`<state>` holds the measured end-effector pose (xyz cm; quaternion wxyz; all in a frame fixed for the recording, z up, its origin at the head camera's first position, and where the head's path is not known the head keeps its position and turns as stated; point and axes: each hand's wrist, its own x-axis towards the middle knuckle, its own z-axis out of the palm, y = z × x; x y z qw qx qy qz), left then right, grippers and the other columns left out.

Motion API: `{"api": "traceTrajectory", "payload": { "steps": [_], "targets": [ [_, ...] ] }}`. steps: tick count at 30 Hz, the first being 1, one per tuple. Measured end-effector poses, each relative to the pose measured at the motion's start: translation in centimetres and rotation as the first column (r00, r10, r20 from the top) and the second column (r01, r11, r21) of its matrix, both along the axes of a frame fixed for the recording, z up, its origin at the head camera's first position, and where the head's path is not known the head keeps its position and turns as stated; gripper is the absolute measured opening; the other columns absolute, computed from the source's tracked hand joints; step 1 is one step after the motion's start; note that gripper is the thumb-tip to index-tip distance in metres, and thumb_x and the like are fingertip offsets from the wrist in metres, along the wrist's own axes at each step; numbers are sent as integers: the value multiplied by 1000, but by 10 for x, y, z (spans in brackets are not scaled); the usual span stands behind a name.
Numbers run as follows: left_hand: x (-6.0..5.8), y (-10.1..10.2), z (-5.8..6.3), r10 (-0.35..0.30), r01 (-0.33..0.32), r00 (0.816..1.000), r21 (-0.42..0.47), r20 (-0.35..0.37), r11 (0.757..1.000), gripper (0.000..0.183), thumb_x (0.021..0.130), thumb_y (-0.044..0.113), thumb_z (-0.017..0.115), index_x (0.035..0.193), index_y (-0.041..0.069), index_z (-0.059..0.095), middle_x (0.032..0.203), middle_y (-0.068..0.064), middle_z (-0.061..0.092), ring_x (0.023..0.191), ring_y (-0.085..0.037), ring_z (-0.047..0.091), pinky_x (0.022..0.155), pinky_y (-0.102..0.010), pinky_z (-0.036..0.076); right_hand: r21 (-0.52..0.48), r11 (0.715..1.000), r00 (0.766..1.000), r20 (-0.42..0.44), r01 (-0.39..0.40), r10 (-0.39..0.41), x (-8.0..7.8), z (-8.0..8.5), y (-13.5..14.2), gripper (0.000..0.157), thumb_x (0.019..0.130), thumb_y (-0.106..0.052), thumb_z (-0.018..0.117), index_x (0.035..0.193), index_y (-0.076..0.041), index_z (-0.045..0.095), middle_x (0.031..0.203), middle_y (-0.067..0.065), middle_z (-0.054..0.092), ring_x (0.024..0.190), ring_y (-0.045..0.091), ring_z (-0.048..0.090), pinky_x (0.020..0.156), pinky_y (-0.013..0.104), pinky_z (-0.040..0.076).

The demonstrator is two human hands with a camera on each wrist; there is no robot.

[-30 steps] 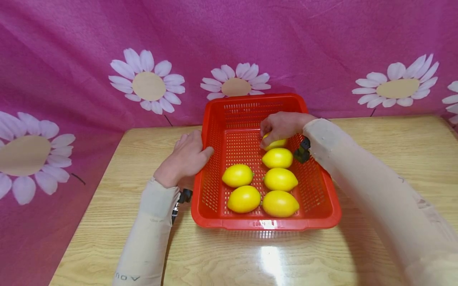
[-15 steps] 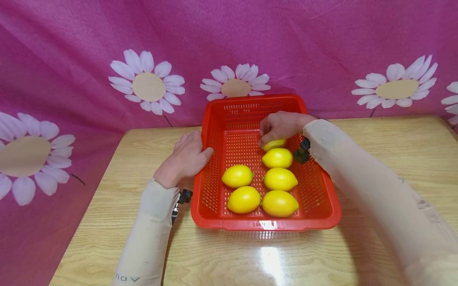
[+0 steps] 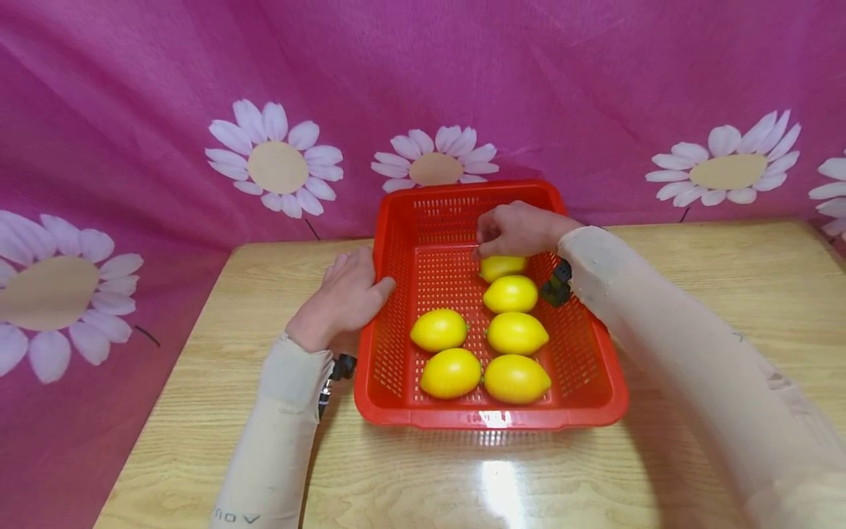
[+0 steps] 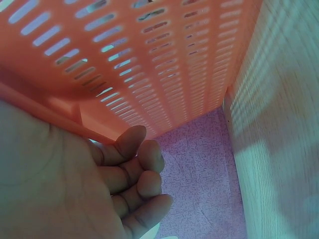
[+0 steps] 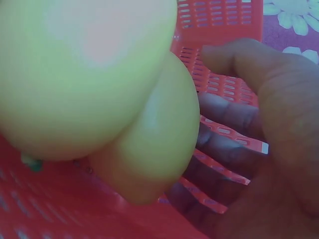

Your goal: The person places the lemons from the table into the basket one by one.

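Observation:
A red plastic basket (image 3: 492, 419) with slotted walls stands on the table and holds several yellow lemons. My left hand (image 3: 342, 297) grips its left rim, thumb over the top and fingers (image 4: 137, 172) curled beneath the rim outside the wall. Over the farthest lemon (image 3: 502, 270) of the right-hand row is my right hand (image 3: 518, 227). In the right wrist view its thumb stands away from that lemon (image 5: 172, 139), and the loosely bent fingers lie beside it. A nearer lemon (image 5: 75, 74) fills much of this view.
Three more lemons, one of them the second lemon (image 3: 510, 294), line up toward the basket's front on the right. Two others, including a left lemon (image 3: 439, 330), lie at the front left. Behind the wooden table (image 3: 264, 286) hangs a pink flowered cloth (image 3: 529, 81).
My right hand has loosened from the farthest lemon and risen slightly, so more of the lemon shows. The left hand stays on the rim. The head view has tilted a little.

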<state>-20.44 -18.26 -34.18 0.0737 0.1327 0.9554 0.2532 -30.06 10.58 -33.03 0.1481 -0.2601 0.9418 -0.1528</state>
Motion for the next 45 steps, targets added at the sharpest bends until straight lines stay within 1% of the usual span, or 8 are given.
{"api": "traceTrajectory", "payload": {
  "steps": [5, 11, 15, 19, 25, 30, 40, 45],
  "targets": [
    [0, 0, 1, -5, 5, 1000, 16, -4, 1000, 33, 101, 28, 50, 128, 8, 51, 109, -8, 54, 103, -24, 46, 83, -36, 38, -12, 1000, 999, -37, 1, -2, 2, 3, 0, 24, 95, -33, 70, 105, -11, 69, 96, 7, 71, 85, 22, 59, 78, 32, 48],
    [0, -1, -1, -18, 19, 1000, 42, -18, 999, 30, 101, 26, 51, 127, 11, 54, 105, -5, 58, 96, -22, 55, 78, -35, 45, -51, 999, 996, -83, 9, -13, 1, 6, -3, 32, 95, -31, 70, 119, -9, 66, 110, 10, 71, 98, 26, 61, 93, 41, 53],
    [0, -1, -1, -6, 7, 1000, 32, -8, 999, 32, 101, 27, 51, 128, 9, 53, 107, -6, 56, 101, -23, 51, 82, -36, 42, -51, 999, 995, -98, 3, -8, 1, 11, -7, 40, 95, -32, 70, 126, -7, 63, 116, 12, 70, 103, 29, 61, 99, 45, 53],
    [1, 1, -2, 8, -8, 1000, 19, -7, 1000, 34, 100, 29, 49, 127, 9, 52, 109, -7, 54, 105, -25, 46, 85, -37, 38, -36, 999, 991, -137, -15, 10, 3, 23, -8, 43, 95, -31, 70, 129, -7, 61, 119, 14, 70, 106, 30, 63, 101, 46, 53],
    [1, 1, -2, -8, 9, 1000, 33, -26, 999, 32, 100, 28, 49, 127, 10, 52, 108, -7, 54, 102, -25, 48, 83, -37, 38, -34, 999, 989, -150, 5, -10, 6, 43, -3, 41, 97, -30, 69, 130, -8, 61, 123, 15, 69, 110, 31, 63, 105, 48, 52],
    [1, 1, -2, -10, 11, 999, 23, -36, 1000, 29, 100, 28, 50, 123, 11, 55, 107, -6, 56, 100, -24, 49, 81, -36, 38, -43, 999, 983, -183, 5, -12, 10, 53, 6, 37, 97, -28, 68, 127, -7, 62, 120, 15, 69, 109, 32, 64, 102, 49, 51],
    [1, 1, -3, 6, -5, 1000, 19, -23, 1000, 28, 100, 29, 49, 120, 11, 54, 107, -8, 56, 102, -26, 47, 83, -37, 35, -39, 999, 974, -221, 31, -39, 11, 59, 28, 36, 96, -27, 69, 123, -4, 64, 117, 15, 68, 106, 32, 61, 102, 49, 50],
    [1, 1, -3, 3, -3, 1000, 22, -24, 1000, 27, 100, 29, 49, 120, 12, 55, 106, -8, 56, 99, -25, 49, 81, -36, 38, -32, 998, 973, -226, 46, -52, 14, 61, 37, 35, 97, -28, 67, 123, -5, 64, 117, 15, 69, 107, 32, 61, 102, 50, 50]
  ]
}}
